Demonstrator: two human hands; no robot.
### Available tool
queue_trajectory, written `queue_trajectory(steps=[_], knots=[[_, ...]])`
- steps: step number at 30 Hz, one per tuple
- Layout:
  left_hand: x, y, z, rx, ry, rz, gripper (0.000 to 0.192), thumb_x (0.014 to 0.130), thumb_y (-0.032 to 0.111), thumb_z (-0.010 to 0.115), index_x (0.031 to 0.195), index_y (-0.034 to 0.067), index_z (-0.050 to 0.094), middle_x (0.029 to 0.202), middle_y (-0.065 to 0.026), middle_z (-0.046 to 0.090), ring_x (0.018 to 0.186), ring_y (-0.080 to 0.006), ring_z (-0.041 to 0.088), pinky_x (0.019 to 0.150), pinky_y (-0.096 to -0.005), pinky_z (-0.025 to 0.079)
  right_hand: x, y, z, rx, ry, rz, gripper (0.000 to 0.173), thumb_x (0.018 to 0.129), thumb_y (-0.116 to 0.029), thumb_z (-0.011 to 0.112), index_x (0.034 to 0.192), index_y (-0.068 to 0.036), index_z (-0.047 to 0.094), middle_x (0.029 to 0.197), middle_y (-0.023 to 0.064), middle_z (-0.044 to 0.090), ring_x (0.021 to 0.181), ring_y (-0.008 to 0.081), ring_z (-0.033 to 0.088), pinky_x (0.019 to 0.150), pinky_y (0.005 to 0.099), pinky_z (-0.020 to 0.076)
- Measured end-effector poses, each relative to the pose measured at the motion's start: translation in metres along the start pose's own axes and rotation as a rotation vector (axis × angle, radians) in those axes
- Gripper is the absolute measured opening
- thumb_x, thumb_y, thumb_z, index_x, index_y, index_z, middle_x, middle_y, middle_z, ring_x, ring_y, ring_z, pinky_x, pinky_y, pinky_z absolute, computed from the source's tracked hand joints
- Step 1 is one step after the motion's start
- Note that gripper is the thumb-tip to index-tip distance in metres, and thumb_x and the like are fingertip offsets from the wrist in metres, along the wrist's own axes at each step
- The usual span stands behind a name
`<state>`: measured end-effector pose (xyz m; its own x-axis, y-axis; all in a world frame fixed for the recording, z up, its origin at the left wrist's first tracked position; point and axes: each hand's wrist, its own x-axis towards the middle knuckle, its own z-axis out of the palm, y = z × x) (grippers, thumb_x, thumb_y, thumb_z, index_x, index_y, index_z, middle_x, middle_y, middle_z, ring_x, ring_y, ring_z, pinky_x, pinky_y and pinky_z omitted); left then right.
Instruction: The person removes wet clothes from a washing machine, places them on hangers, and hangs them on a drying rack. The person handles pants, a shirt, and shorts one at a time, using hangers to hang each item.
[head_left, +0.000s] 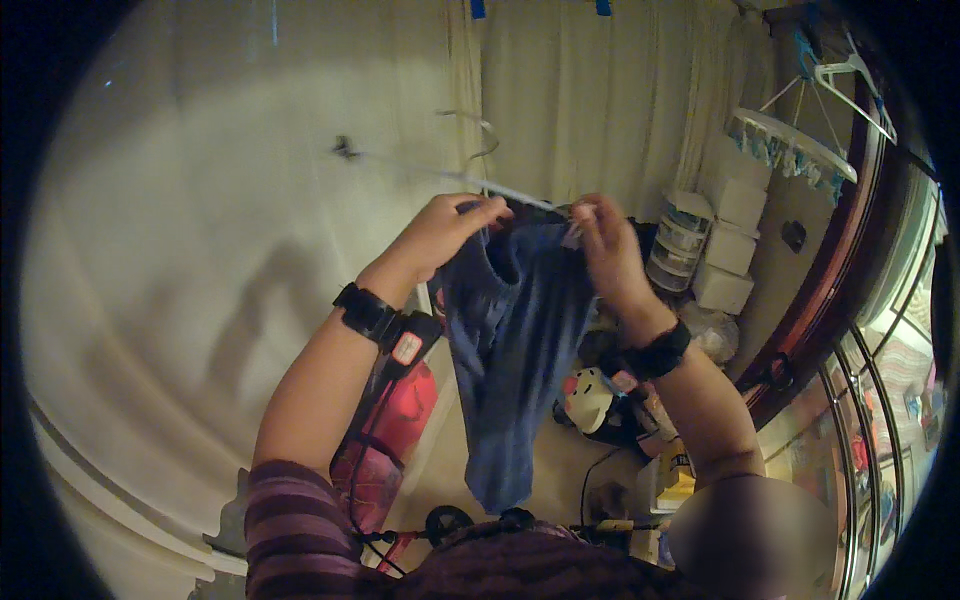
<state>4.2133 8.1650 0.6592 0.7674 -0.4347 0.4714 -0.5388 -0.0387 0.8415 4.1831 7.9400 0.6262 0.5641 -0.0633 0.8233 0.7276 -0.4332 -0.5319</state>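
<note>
A dark blue cloth garment (517, 330) hangs down in front of me, narrowing towards its lower end. My left hand (469, 217) pinches its upper edge on one side. At the opposite upper corner, my right hand (606, 240) grips the cloth beside what seems to be a hanger clip, partly covered by the fingers. A metal clip hanger (517, 196) slants behind the garment's top, its curved hook raised. The dark clip (345, 148) at the hanger's far left end stands apart from the cloth and is blurred.
Pale curtains (570, 97) hang ahead. At right are a small drawer tower (679, 240), stacked white boxes (729, 247) and a hanging peg dryer (795, 142) beside a white hanger (855, 71). Red bags (409, 405) lie below left; a plush toy (589, 401) sits below right.
</note>
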Motion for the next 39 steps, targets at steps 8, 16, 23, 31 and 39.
queue_trajectory(steps=[8,16,23,31,39], knots=[[-0.004,-0.035,-0.071,-0.491,0.260,-0.297,0.042,0.090,0.048,0.056,0.079,0.008,0.059,0.074,-0.0022,0.061,0.067,-0.0149,0.058,0.064,-0.0303,0.049,0.004,0.027,-0.067,0.670,-0.263,0.546,0.026,0.098,-0.027,0.049,0.101,-0.004,0.060,0.088,-0.0026,0.060,0.079,0.0071,0.054,0.073,0.0219,0.0446],[0.003,-0.012,-0.048,-0.680,0.171,-0.259,0.039,0.093,0.042,0.054,0.090,0.004,0.062,0.084,-0.0056,0.064,0.076,-0.0171,0.063,0.073,-0.0322,0.054,0.001,0.065,-0.073,0.630,-0.278,0.677,0.024,0.097,-0.025,0.050,0.097,-0.004,0.061,0.084,-0.0006,0.062,0.075,0.0089,0.058,0.071,0.0249,0.0494],[0.000,-0.002,-0.028,-0.274,0.145,-0.037,0.043,0.094,0.043,0.051,0.093,0.001,0.063,0.086,-0.0045,0.063,0.076,-0.0141,0.061,0.072,-0.0286,0.052,-0.009,0.084,-0.076,0.590,-0.266,0.686,0.025,0.097,-0.027,0.049,0.098,-0.005,0.061,0.082,-0.0026,0.060,0.074,0.0074,0.055,0.070,0.0230,0.0461],[0.006,-0.007,-0.036,-0.367,0.223,-0.099,0.043,0.092,0.044,0.056,0.091,0.002,0.062,0.081,-0.0043,0.062,0.072,-0.0133,0.061,0.069,-0.0270,0.051,-0.025,0.082,-0.046,0.304,-0.069,0.334,0.027,0.098,-0.029,0.049,0.096,-0.004,0.059,0.080,-0.0043,0.052,0.075,0.0060,0.046,0.070,0.0211,0.0385],[0.006,-0.009,-0.032,-0.313,0.140,-0.155,0.044,0.093,0.043,0.054,0.088,0.000,0.062,0.078,-0.0055,0.062,0.069,-0.0146,0.061,0.065,-0.0279,0.052,-0.020,0.093,-0.025,0.275,-0.052,0.237,0.027,0.098,-0.027,0.048,0.095,-0.003,0.059,0.079,-0.0034,0.054,0.074,0.0065,0.047,0.069,0.0217,0.0398]])
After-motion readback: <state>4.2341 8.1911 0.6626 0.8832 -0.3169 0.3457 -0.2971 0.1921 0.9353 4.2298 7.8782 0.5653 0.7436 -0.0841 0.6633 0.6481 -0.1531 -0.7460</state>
